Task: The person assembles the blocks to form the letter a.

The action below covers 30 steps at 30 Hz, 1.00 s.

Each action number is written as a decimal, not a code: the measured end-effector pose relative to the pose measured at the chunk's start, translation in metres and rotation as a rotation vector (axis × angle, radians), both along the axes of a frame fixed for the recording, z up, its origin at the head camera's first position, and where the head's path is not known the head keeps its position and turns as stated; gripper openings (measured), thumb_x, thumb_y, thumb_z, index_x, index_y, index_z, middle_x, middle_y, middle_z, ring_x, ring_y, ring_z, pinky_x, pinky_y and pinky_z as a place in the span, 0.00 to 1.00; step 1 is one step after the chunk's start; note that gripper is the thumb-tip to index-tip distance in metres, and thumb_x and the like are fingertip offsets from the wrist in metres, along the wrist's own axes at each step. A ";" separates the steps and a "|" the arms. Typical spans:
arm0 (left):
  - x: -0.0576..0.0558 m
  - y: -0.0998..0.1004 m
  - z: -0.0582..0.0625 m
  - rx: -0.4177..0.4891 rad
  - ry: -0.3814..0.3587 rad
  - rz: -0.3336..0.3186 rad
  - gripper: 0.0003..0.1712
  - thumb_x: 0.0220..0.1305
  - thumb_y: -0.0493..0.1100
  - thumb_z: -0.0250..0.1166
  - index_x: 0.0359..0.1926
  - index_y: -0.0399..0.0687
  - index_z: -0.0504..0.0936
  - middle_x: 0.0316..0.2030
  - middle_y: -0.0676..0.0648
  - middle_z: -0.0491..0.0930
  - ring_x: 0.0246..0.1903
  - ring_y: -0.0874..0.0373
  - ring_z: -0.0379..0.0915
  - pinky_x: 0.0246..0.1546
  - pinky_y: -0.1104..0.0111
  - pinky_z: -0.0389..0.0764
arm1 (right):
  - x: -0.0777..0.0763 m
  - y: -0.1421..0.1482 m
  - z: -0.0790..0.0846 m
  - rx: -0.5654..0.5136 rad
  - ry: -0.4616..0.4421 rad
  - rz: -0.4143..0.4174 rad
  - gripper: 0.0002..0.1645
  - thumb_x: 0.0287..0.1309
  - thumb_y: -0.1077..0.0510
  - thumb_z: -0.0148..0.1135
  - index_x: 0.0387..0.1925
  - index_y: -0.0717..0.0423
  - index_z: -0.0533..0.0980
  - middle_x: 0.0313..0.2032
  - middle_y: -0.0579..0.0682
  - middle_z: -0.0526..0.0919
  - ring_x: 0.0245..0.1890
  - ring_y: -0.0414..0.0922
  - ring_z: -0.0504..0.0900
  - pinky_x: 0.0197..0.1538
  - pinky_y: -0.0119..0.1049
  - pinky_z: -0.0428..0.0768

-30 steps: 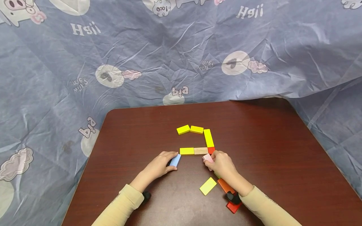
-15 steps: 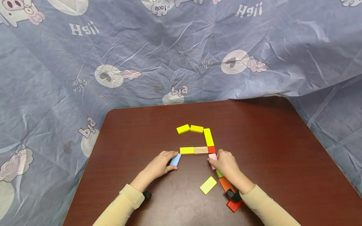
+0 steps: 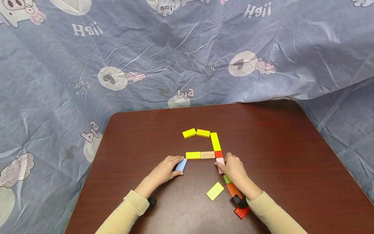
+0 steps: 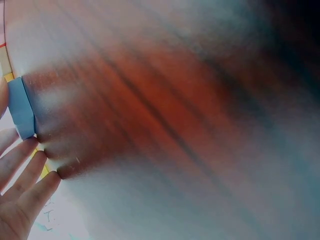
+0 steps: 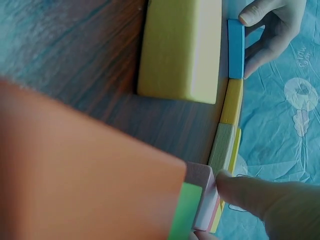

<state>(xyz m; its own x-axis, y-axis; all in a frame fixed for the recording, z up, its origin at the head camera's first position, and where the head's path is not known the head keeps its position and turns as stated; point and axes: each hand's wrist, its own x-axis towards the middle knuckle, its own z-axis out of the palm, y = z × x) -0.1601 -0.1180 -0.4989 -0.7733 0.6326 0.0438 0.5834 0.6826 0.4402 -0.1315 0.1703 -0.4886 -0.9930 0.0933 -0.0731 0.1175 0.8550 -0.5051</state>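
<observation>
My left hand pinches a blue block between thumb and fingers, its far end near the left end of a yellow block. In the left wrist view the blue block stands between the thumb and the fingertips. The right hand grips a pink block, whose far end meets a small red block. A plain wooden block lies between the red and yellow ones. In the right wrist view, the thumb presses the side of the pink block.
A long yellow block and two other yellow blocks lie farther back. Under the right forearm are a green block, an orange block and a red block. A pale yellow block lies alone on the brown table.
My right hand has moved the pink block right and straightened it against the small red block, then slightly farther forward, away from the green one. The left hand stays put with the blue block.
</observation>
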 end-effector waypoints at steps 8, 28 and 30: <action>0.000 0.001 0.001 0.004 0.012 -0.009 0.35 0.59 0.47 0.71 0.64 0.36 0.74 0.60 0.38 0.77 0.59 0.43 0.73 0.59 0.55 0.75 | 0.004 0.002 0.004 -0.017 0.035 0.053 0.28 0.52 0.55 0.73 0.45 0.74 0.76 0.28 0.57 0.78 0.26 0.48 0.74 0.29 0.38 0.74; -0.002 0.000 -0.003 -0.001 0.017 -0.016 0.36 0.59 0.48 0.71 0.65 0.37 0.74 0.61 0.39 0.77 0.60 0.43 0.73 0.60 0.55 0.74 | 0.001 0.004 0.003 -0.015 0.023 0.070 0.28 0.52 0.54 0.74 0.47 0.72 0.78 0.27 0.55 0.76 0.25 0.45 0.72 0.27 0.33 0.71; -0.002 -0.001 -0.003 -0.002 0.013 -0.018 0.35 0.60 0.48 0.71 0.65 0.36 0.74 0.61 0.39 0.77 0.60 0.43 0.73 0.60 0.55 0.74 | 0.002 0.004 0.004 -0.018 0.004 0.071 0.28 0.53 0.54 0.73 0.48 0.72 0.78 0.28 0.55 0.76 0.26 0.45 0.73 0.28 0.33 0.71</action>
